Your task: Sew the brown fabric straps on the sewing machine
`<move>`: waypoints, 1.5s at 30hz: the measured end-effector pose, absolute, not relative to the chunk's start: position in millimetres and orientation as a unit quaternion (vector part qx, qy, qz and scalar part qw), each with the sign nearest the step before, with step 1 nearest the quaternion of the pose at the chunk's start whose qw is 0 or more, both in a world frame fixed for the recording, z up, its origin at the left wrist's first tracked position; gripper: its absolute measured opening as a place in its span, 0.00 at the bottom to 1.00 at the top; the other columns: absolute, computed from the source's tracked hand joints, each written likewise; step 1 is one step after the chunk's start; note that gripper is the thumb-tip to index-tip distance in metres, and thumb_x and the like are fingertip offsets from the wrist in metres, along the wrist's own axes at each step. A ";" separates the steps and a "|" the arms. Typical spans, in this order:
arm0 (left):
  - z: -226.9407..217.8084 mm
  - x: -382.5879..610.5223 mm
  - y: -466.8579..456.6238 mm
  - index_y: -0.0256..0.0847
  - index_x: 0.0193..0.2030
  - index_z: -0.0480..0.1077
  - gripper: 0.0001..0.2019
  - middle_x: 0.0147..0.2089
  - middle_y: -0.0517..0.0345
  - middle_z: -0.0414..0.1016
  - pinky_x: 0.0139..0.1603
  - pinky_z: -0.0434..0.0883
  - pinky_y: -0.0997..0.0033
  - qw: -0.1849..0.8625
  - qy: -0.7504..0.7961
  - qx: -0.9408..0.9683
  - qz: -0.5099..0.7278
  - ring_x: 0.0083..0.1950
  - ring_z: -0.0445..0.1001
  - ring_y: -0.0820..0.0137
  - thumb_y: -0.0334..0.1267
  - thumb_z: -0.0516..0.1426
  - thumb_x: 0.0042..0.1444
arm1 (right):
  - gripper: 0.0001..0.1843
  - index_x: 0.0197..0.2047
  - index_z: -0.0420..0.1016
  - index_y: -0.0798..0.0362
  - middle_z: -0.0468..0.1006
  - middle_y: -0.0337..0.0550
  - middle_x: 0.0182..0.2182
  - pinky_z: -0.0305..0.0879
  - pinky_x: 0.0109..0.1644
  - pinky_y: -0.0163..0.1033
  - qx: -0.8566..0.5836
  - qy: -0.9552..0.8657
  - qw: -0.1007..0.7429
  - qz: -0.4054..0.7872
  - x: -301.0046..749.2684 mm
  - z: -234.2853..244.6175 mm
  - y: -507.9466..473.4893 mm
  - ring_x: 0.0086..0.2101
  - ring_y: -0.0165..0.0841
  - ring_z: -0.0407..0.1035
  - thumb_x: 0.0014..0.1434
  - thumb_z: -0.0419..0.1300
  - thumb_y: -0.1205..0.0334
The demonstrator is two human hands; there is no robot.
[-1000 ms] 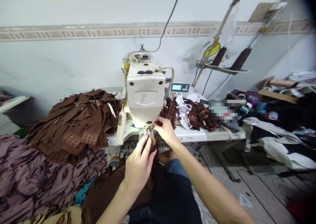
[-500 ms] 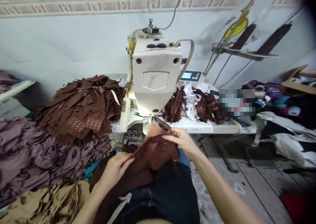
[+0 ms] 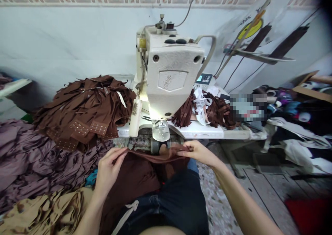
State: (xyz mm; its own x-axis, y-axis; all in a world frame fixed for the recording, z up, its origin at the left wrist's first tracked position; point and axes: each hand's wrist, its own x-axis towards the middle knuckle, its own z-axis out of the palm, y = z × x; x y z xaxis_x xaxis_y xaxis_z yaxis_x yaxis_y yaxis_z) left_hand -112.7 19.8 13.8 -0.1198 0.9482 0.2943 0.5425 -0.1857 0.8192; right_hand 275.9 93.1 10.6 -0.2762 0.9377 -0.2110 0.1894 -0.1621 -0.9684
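Observation:
A piece of brown fabric [image 3: 137, 176] is stretched between my two hands, its upper edge running almost level just in front of the sewing machine [image 3: 173, 72]. My left hand [image 3: 110, 167] pinches that edge at its left end. At the other end my right hand [image 3: 198, 153] grips the fabric between thumb and fingers. The middle of the edge lies below the machine's lit needle area [image 3: 160, 129], and the cloth hangs down over my lap. Whether it touches the machine's lower arm I cannot tell.
Left of the machine, a heap of brown pieces with hook-and-eye tabs [image 3: 86, 110] lies on the white table [image 3: 204, 132]. Mauve fabric [image 3: 52, 166] and tan fabric [image 3: 49, 210] are piled at the left. Brown straps [image 3: 220, 110] lie right; thread cones [image 3: 289, 45] stand behind.
The fabric has come away from the needle area, down towards me. My left hand has moved left and up, my right hand slightly right and down, and the edge is now spread between them.

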 end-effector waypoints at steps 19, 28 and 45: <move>16.5 -5.3 7.6 0.37 0.26 0.74 0.09 0.24 0.65 0.70 0.30 0.63 0.77 0.520 0.523 0.602 0.306 0.27 0.67 0.74 0.38 0.65 0.55 | 0.10 0.44 0.89 0.47 0.85 0.43 0.36 0.69 0.39 0.38 -0.382 -0.748 0.323 0.436 200.6 39.1 34.5 0.34 0.37 0.77 0.70 0.68 0.52; 67.8 -12.8 14.6 0.43 0.48 0.81 0.08 0.42 0.55 0.86 0.44 0.80 0.71 0.351 0.506 0.681 0.396 0.40 0.84 0.66 0.42 0.64 0.67 | 0.12 0.40 0.91 0.44 0.87 0.46 0.35 0.73 0.41 0.45 -0.387 -0.691 0.454 0.408 212.0 84.5 57.4 0.36 0.42 0.79 0.68 0.69 0.49; 57.2 15.0 41.7 0.44 0.80 0.58 0.29 0.68 0.45 0.79 0.54 0.85 0.66 -0.131 0.455 0.814 0.335 0.56 0.86 0.59 0.33 0.56 0.74 | 0.23 0.35 0.76 0.49 0.77 0.39 0.30 0.69 0.37 0.38 -0.474 -0.397 0.574 0.537 173.0 36.1 94.3 0.32 0.36 0.71 0.59 0.72 0.37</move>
